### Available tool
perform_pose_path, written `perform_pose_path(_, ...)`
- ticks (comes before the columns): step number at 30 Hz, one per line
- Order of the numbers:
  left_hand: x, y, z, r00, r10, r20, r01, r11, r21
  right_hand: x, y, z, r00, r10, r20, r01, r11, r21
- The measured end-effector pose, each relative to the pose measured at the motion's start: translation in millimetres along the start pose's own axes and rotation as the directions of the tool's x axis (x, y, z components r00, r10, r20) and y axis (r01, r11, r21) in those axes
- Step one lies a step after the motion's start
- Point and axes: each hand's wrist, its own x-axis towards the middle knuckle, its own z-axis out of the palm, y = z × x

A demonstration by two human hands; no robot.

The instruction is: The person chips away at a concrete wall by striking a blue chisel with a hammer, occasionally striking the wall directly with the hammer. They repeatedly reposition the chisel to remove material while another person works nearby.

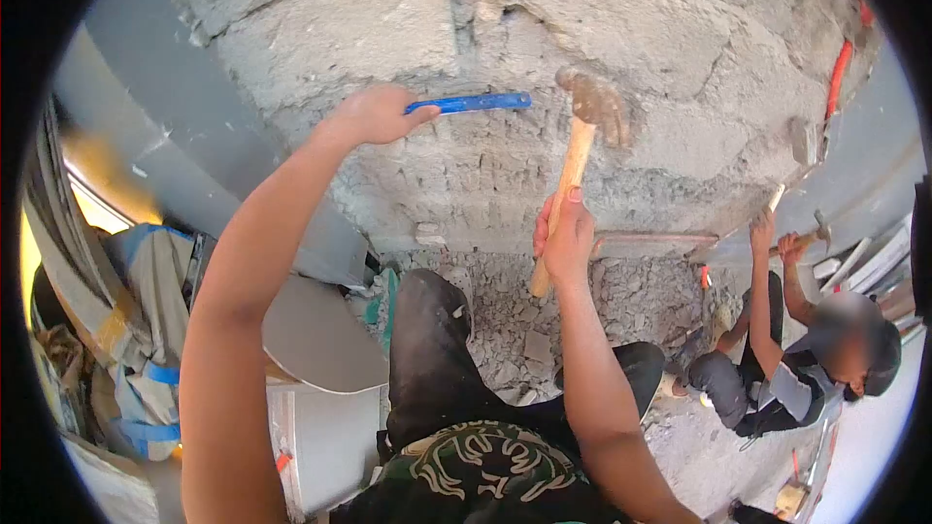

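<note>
My left hand (377,116) is closed around one end of a blue bar-shaped tool (481,103), which lies roughly level in front of the rough grey wall (388,29). My right hand (566,235) grips the wooden handle of a hammer (576,160). The hammer's dusty metal head points up, to the right of the blue tool's free end and apart from it. Whether the blue tool or the hammer head touches the wall, I cannot tell.
Broken rubble (524,315) covers the floor below the wall. At the right a co-worker (777,359) crouches, holding another hammer (823,231). A red tube (839,78) runs down the upper right wall. Draped cloth and bags (155,301) stand at the left.
</note>
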Motion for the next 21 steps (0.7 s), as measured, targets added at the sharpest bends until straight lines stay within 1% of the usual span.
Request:
perform_pose_path(1, -5, 1, -10, 1.000, 0.010, -0.011, -0.011, 0.998, -0.058, 4, -13, -2, 1.000, -0.001, 0.027, -0.001, 0.997, 0.080)
perform_pose_path(2, -8, 3, -20, 1.000, 0.016, -0.022, -0.018, 0.993, -0.119, 10, -20, -4, 1.000, -0.006, 0.019, 0.005, 0.997, 0.075)
perform_pose_path(3, -6, 1, -25, 1.000, 0.022, -0.022, -0.024, 0.992, -0.126, 13, -25, -5, 1.000, -0.005, 0.006, 0.004, 0.993, 0.115)
perform_pose_path(4, -2, -1, -27, 0.998, -0.005, -0.065, -0.008, 0.982, -0.190, 14, -30, -6, 1.000, 0.003, -0.006, -0.002, 0.988, 0.153)
perform_pose_path(5, 2, -2, -27, 0.994, -0.037, -0.105, 0.008, 0.966, -0.257, 17, -34, -8, 1.000, 0.012, -0.009, -0.010, 0.990, 0.142)
perform_pose_path(6, 7, -2, -28, 0.995, -0.036, -0.096, 0.009, 0.963, -0.269, 19, -40, -8, 1.000, 0.008, -0.008, -0.006, 0.985, 0.175)
perform_pose_path(7, 14, -2, -30, 0.996, -0.066, -0.053, 0.048, 0.957, -0.287, 20, -46, -9, 1.000, 0.001, -0.007, 0.000, 0.978, 0.211)
perform_pose_path(8, 17, -2, -31, 0.995, -0.097, -0.013, 0.089, 0.950, -0.300, 20, -51, -9, 1.000, 0.004, -0.007, -0.003, 0.978, 0.207)
perform_pose_path(9, 19, -3, -28, 0.995, -0.097, -0.010, 0.090, 0.949, -0.303, 20, -56, -11, 0.999, 0.026, -0.028, -0.019, 0.979, 0.204)
perform_pose_path(11, 21, -3, -20, 0.989, -0.069, -0.131, 0.031, 0.960, -0.277, 18, -65, -14, 0.997, 0.052, -0.051, -0.041, 0.978, 0.204)
perform_pose_path(13, 18, -2, -16, 0.991, -0.050, -0.127, 0.012, 0.959, -0.282, 16, -75, -17, 0.998, -0.061, -0.018, 0.063, 0.990, 0.128)
perform_pose_path(14, 18, -1, -15, 0.991, -0.033, -0.130, -0.005, 0.957, -0.289, 15, -82, -15, 0.998, -0.058, -0.022, 0.061, 0.990, 0.131)
perform_pose_path(15, 19, -2, -12, 0.992, -0.030, -0.125, -0.008, 0.957, -0.289, 14, -89, -11, 0.986, -0.166, -0.020, 0.168, 0.980, 0.111)
perform_pose_path(16, 20, -3, -8, 0.991, -0.060, -0.120, 0.026, 0.963, -0.268, 15, -95, -8, 0.962, -0.272, -0.013, 0.272, 0.958, 0.089)
perform_pose_path(17, 22, -5, -4, 0.989, -0.093, -0.116, 0.061, 0.967, -0.248, 18, -100, -4, 0.963, -0.270, -0.014, 0.270, 0.959, 0.087)
perform_pose_path(19, 17, 0, -2, 0.988, -0.112, -0.107, 0.079, 0.958, -0.276, 31, -106, 5, 0.894, -0.448, -0.001, 0.447, 0.893, 0.059)
perform_pose_path(20, 14, 3, -2, 0.986, -0.131, -0.103, 0.094, 0.949, -0.301, 42, -102, 9, 0.895, -0.446, 0.002, 0.445, 0.894, 0.056)
perform_pose_path(21, 14, 2, 0, 0.986, -0.131, -0.104, 0.094, 0.947, -0.307, 55, -93, 13, 0.881, -0.472, 0.030, 0.472, 0.878, -0.080)
